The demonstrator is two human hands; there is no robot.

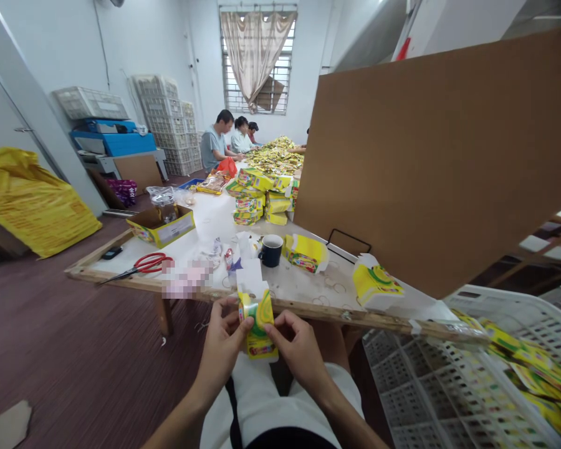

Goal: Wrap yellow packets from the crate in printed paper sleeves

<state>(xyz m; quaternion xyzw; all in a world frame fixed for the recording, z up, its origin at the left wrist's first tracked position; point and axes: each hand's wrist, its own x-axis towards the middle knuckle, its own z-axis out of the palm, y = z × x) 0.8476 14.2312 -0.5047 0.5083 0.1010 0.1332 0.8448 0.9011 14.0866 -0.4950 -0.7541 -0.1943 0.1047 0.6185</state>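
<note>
A small yellow and green box [258, 312] with white flaps raised at its top is held upright at the table's front edge, above my lap. My left hand [225, 333] pinches its left side, thumb on the front face. On the right side, my right hand [293, 340] grips it with thumb and fingertips. Just beyond, a dark mug [272, 251] stands on the table, with a yellow box [305, 253] lying beside it. Another yellow box [378, 284] with an open flap lies farther right.
Red-handled scissors [152, 262] and an open yellow carton [163, 227] are at the left. A tall cardboard sheet [430, 156] rises on the right, above a white basket [416, 380] of yellow packs. Stacked boxes [247, 202] stand mid-table; people sit behind.
</note>
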